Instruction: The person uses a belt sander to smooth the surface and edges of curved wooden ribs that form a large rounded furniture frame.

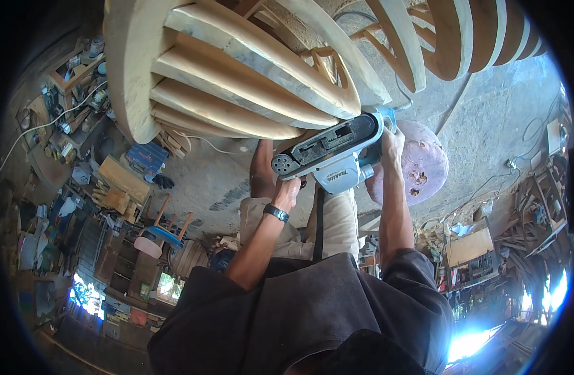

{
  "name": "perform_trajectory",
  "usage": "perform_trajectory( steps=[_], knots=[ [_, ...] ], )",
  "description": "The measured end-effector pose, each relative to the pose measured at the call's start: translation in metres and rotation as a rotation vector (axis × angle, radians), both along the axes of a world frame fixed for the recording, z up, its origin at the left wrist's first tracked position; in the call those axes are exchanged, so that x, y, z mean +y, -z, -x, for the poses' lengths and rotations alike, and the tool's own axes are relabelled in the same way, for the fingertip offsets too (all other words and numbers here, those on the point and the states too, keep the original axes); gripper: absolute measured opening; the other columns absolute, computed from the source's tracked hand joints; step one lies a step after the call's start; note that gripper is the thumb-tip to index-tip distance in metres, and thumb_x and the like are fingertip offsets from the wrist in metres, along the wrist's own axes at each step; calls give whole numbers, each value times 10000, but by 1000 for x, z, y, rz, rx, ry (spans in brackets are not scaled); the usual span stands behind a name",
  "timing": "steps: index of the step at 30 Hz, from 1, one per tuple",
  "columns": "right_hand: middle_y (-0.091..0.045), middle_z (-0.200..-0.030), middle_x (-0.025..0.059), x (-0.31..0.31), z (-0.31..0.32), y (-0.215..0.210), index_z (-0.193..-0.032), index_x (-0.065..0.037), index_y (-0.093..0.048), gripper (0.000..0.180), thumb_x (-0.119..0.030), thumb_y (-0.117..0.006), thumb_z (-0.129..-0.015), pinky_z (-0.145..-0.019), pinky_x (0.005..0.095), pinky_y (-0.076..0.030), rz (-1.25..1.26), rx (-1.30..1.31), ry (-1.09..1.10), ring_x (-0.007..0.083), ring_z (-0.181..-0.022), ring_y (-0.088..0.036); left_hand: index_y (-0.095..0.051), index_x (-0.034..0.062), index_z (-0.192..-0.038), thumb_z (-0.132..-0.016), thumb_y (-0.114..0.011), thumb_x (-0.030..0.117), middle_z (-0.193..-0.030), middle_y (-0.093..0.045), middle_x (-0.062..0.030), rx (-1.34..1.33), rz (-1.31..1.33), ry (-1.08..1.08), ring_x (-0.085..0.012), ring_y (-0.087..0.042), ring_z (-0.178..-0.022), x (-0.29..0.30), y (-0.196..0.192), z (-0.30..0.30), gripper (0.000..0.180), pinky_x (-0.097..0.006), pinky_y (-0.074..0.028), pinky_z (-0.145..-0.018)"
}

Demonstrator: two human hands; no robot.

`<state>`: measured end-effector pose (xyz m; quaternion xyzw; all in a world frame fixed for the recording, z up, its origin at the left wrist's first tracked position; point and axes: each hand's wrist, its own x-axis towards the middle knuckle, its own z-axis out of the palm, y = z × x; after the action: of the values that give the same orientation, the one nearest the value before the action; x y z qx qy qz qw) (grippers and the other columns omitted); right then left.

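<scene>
A grey-blue belt sander (343,174) is held between both my hands, tilted so its black side with the belt and rollers faces up. My left hand (287,193), below a dark wristwatch (276,212), is closed on its left end; the fingers are partly hidden under the body. My right hand (392,141) grips the handle at the right end. The sander's far edge lies against, or very close to, the lower rim of a pale wooden piece with curved ribs (249,62). Whether the belt touches the wood cannot be made out.
A round pinkish stool or block (418,164) stands right of the sander. More curved wooden ribs (449,37) reach across the far right. A cable (402,94) runs behind the sander. Wood scraps and tools (121,187) crowd the left; stacked offcuts (530,219) line the right.
</scene>
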<state>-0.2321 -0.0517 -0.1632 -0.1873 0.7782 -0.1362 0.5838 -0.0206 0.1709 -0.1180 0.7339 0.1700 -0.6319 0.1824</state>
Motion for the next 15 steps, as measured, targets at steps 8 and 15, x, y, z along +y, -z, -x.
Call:
perform_trajectory(
  steps=[8,15],
  knots=[
    [-636,-696,46,-9,9,9,-958,13,-681,225,-158,-681,-810,-508,269,-455,-2,5,-43,126,-533,-573,-675,55,-1049,-940,-514,189,-992,-663,-41,-71,-67,-6,-111,-570,-805,-26,-11,10,237,-264,-436,-608],
    [-670,-826,30,-4,5,0,-985,11,-704,277,-221,-723,-835,-616,266,-475,-55,7,-43,107,-673,-590,-561,107,-1247,-955,-503,225,-1149,-620,-29,32,-107,59,-111,-594,-900,2,-6,-2,321,-291,-435,-632]
  ],
)
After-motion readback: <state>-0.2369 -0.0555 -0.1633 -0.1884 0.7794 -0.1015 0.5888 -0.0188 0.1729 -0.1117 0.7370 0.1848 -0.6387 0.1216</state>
